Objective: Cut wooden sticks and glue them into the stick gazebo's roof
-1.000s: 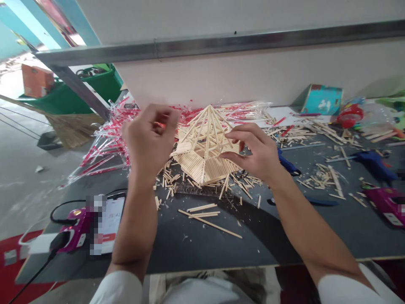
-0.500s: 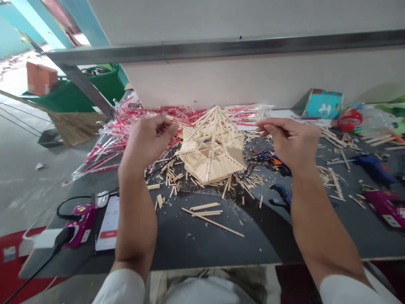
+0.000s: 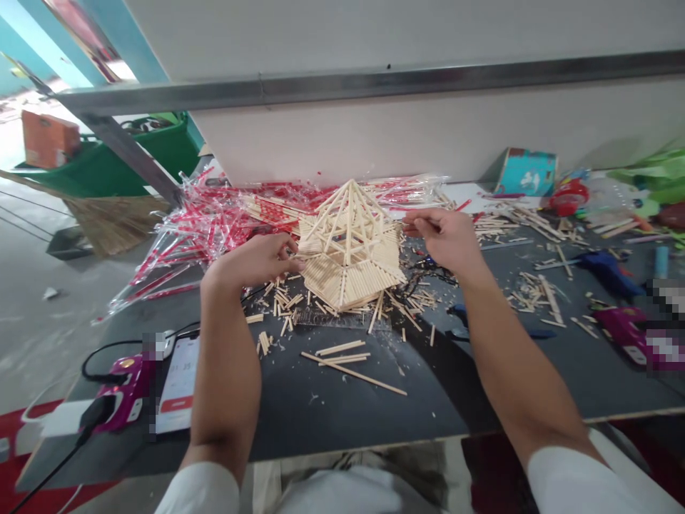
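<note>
A model roof of thin wooden sticks (image 3: 364,282) stands in the middle of the dark table, with a pointed open frame on top and slatted eaves around it. At its left edge is my left hand (image 3: 257,258), thumb and fingers closed on the rim of the eave. My right hand (image 3: 444,235) is at the opposite side, its fingers pinched together by the right eave; whether they touch it or hold something is hard to see. Under the front eave lies a clear ruler (image 3: 342,319). Several loose sticks (image 3: 342,357) lie in front.
Red-and-clear plastic wrappers (image 3: 198,228) pile up at the back left. A phone (image 3: 179,385) and a purple power strip (image 3: 125,389) with cables lie at the left. Stick scraps (image 3: 538,293), a blue glue gun (image 3: 610,271) and a turquoise box (image 3: 527,173) are on the right.
Both hands have moved in toward the model, the left one lower and onto its edge, the right one leftward. The view has shifted slightly; the model stays in place.
</note>
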Available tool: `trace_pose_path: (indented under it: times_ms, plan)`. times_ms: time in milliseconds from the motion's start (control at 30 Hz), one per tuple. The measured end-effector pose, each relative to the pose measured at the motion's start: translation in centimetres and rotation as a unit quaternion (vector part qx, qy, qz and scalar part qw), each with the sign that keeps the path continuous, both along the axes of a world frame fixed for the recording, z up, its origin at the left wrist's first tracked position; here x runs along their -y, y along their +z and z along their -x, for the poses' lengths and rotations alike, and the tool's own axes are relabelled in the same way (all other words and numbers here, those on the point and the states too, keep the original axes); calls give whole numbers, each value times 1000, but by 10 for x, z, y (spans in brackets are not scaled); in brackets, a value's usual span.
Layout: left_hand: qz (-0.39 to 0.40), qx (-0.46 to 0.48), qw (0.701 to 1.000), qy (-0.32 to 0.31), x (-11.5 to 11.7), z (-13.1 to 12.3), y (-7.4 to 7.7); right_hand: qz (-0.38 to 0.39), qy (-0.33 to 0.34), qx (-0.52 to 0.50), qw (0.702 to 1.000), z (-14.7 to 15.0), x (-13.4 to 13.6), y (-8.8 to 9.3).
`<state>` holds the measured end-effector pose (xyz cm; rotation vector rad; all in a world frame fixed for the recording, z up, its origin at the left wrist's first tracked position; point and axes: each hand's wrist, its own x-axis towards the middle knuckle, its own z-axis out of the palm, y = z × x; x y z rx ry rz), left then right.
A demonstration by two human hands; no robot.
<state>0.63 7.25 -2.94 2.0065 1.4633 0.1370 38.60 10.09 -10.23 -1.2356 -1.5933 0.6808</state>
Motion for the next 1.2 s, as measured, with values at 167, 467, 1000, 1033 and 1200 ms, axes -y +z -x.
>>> trace_pose_path:
  times_ms: [167,467,1000,1033,1200]
  plan:
    - [93,41,994,28,-4,0,-3,-1,-37,88,995,6,-9,-20]
    - [102,160,978,92,-10,3,-8,181,15,-100,978,27,-1,-16]
    - [-24,386,882,271,-44,2,-50,284,35,-144,947,39,28,24]
    - [-25,394,878,271,-44,2,-50,292,39,-138,945,37,29,26]
    - [-28,444,861,247,-44,0,-48,318,47,-103,941,33,37,36]
